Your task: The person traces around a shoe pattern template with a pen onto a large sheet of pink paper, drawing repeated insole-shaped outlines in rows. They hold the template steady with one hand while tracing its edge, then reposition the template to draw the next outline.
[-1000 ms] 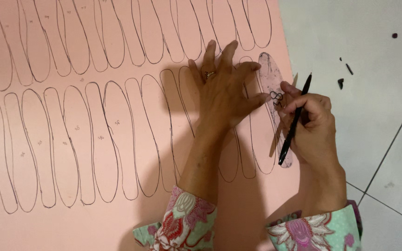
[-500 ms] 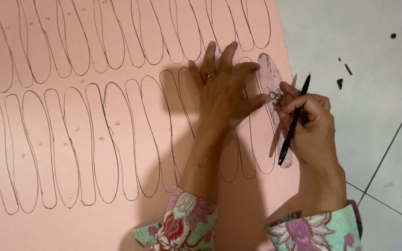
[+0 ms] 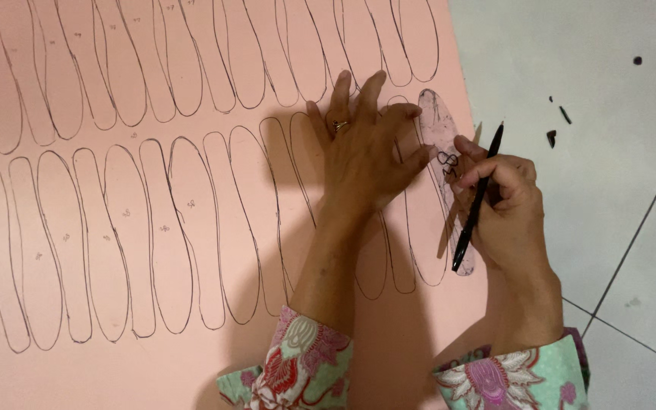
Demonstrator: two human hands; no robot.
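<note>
Looking down from head height, a large pink sheet [image 3: 191, 334] is seen spread over a pale tiled floor [image 3: 571, 114], covered in rows of long insole-shaped outlines drawn in dark ink. At the sheet's right edge a grey, translucent template [image 3: 436, 125] of the same long shape is laid flat, its rounded top end pointing away. The left hand [image 3: 366, 156] is pressed down beside it, fingers [image 3: 342, 91] spread open and flat on the sheet, with the thumb and forefinger tip touching the template's left edge; a ring is worn on one finger. The right hand [image 3: 506, 209] is held just to the right, over the template's lower half, its fingers closed around a black pen [image 3: 477, 199]. The pen is tilted, its upper end out over the floor and its lower end near the template's bottom. Floral sleeves [image 3: 298, 372] in green, red and pink are seen at both wrists. A few small dark scraps [image 3: 553, 138] are scattered on the floor, well apart from the hands.
</note>
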